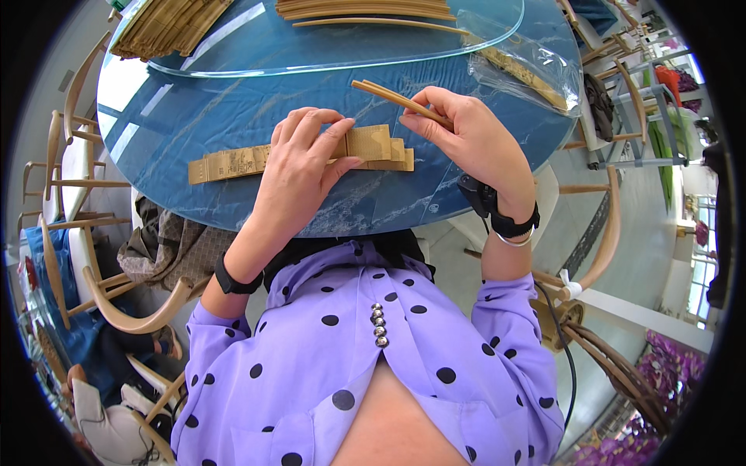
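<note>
Roughly at nine o'clock on the blue table point(194, 116) lies a row of tan paper sleeves point(233, 163), overlapped like shingles and running toward the centre. The left hand point(299, 167) rests on the right end of that row, fingers curled down and thumb stretched out, pinching the top sleeve point(369, 142) flat against the surface. Just to its right, at about one o'clock from the row, the right hand point(474, 136) is closed around a pair of bamboo chopsticks point(388, 95), whose tips stick out toward eleven o'clock, clear of the sleeve — not yet inside it.

As a judgement, the sleeving is well begun but far from over: the row by the left hand may be finished pieces or only waiting covers — I cannot tell which. At twelve o'clock, more loose chopsticks point(365, 9) wait on a clear glass sheet point(311, 46); a stack of further sleeves point(167, 27) sits at eleven, and a plastic bag point(528, 66) lies at two.

Open room is fair between the hands and the glass sheet. The near table edge runs close under both wrists, with wooden chairs point(116, 303) crowding the left side.
</note>
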The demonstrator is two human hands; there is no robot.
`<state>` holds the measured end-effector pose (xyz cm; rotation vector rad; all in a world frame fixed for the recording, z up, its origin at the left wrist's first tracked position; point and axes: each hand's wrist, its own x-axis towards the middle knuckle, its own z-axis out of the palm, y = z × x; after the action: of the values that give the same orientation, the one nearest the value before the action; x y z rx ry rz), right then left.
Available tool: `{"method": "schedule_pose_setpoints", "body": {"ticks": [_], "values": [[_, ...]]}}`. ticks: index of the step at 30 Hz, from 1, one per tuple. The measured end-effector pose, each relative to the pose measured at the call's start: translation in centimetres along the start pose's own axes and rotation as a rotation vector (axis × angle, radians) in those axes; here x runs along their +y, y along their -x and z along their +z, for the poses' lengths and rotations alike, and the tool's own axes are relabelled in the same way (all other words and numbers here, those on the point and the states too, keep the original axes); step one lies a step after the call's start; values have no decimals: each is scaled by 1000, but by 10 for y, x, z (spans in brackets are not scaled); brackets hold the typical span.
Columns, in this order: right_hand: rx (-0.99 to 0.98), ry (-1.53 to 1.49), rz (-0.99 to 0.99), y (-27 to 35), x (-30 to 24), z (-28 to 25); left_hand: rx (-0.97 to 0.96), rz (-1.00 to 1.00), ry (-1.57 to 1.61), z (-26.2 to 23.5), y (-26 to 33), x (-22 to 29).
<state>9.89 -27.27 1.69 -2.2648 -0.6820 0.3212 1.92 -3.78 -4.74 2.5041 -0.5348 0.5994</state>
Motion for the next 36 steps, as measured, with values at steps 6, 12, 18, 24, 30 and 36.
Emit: {"method": "schedule_pose_setpoints", "body": {"ticks": [6,12,18,24,30,36], "values": [[-27,-131,-43,10,-6,11,-22,118,41,-8,-3,5],[-281,74,-116,-5,-15,-2,-9,133,0,-4,5,3],[-464,332,-216,-23,-32,-21,-51,119,0,-6,0,14],[-405,398,-265,-25,-48,-12,-14,153,-11,-15,3,13],[-178,-18,-231,28,-22,11,-59,231,-30,-18,15,24],[-137,-565,54,76,8,39,-181,295,68,-22,17,33]]}}
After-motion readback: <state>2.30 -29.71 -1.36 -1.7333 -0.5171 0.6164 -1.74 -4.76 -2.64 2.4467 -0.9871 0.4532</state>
